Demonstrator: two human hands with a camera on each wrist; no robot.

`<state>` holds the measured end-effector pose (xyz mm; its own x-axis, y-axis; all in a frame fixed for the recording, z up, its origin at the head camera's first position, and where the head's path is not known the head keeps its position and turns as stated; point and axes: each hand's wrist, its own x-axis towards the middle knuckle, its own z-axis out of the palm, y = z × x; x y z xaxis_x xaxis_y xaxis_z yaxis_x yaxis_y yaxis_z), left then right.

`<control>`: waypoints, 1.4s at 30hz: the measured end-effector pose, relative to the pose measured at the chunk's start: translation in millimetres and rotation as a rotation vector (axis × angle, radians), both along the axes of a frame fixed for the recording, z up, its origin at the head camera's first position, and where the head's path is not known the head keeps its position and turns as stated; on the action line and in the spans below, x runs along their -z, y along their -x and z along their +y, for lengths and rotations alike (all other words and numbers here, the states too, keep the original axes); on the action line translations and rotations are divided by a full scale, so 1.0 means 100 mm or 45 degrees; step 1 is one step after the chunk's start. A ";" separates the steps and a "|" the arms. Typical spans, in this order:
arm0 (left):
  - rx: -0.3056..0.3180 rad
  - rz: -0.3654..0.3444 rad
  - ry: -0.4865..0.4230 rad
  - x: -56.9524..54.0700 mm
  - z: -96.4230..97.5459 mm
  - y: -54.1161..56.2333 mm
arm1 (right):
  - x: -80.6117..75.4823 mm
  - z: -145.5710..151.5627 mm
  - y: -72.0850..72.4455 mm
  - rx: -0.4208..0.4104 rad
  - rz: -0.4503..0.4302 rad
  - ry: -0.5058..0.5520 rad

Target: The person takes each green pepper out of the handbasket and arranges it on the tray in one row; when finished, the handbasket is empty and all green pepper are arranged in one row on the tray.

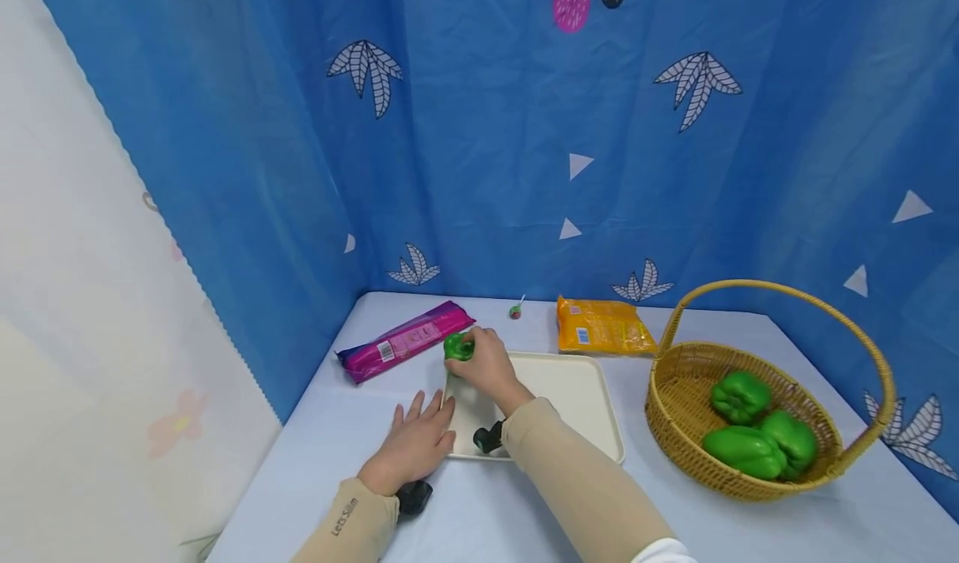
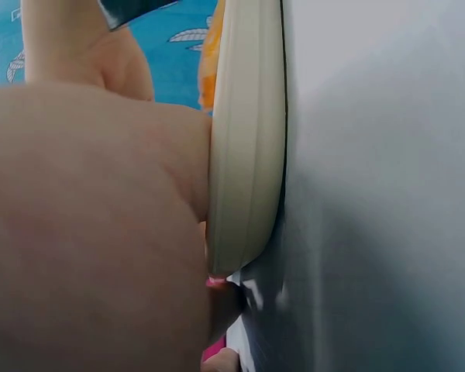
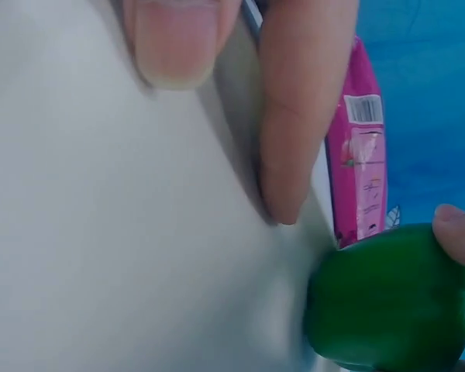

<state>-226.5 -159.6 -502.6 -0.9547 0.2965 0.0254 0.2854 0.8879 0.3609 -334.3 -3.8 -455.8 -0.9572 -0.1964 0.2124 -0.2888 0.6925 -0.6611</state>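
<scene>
My right hand (image 1: 490,367) grips a green bell pepper (image 1: 455,346) from above, over the far left corner of a cream rectangular tray (image 1: 569,396). In the right wrist view the pepper (image 3: 387,302) sits low on the right, with fingertips at its stem end and its base close to the tray surface. My left hand (image 1: 415,442) lies at the tray's left edge, palm down with fingers spread and straight. The left wrist view shows this hand (image 2: 93,225) against the tray's side wall (image 2: 248,139). Left-hand fingers (image 3: 302,132) also touch the tray in the right wrist view.
To the right stands a wicker basket (image 1: 674,446) with a tall handle and three green bell peppers (image 1: 742,396). A pink-purple packet (image 1: 404,342) lies behind the left hand. An orange packet (image 1: 603,326) and a small lollipop (image 1: 515,311) lie behind the tray.
</scene>
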 end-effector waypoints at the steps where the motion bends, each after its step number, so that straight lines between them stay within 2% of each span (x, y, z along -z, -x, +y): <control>1: 0.000 0.000 0.002 0.00 0.00 0.00 | 0.01 0.00 0.00 0.010 -0.008 0.002; 7: -0.008 0.001 0.014 -0.01 0.01 0.00 | 0.02 0.02 -0.01 0.049 -0.015 -0.009; 15: -0.006 -0.003 0.026 -0.01 0.02 -0.01 | 0.03 0.06 0.00 0.020 0.021 -0.025; 32: -0.005 0.011 0.020 0.00 0.06 0.00 | 0.01 0.18 0.03 -0.019 -0.070 -0.045; 37: -0.006 -0.003 0.010 0.01 0.06 -0.01 | -0.07 0.31 -0.01 0.040 -0.133 -0.019; 40: -0.017 -0.025 0.006 0.01 0.03 -0.01 | -0.17 0.50 -0.03 0.070 -0.092 0.016; 42: -0.020 -0.040 0.004 0.00 0.01 -0.01 | -0.29 0.69 -0.06 0.085 -0.056 0.061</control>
<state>-225.1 -158.2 -502.7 -0.9596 0.2813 -0.0053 0.2599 0.8935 0.3663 -328.2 65.3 -426.9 -0.9765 -0.1224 0.1772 -0.2128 0.6767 -0.7048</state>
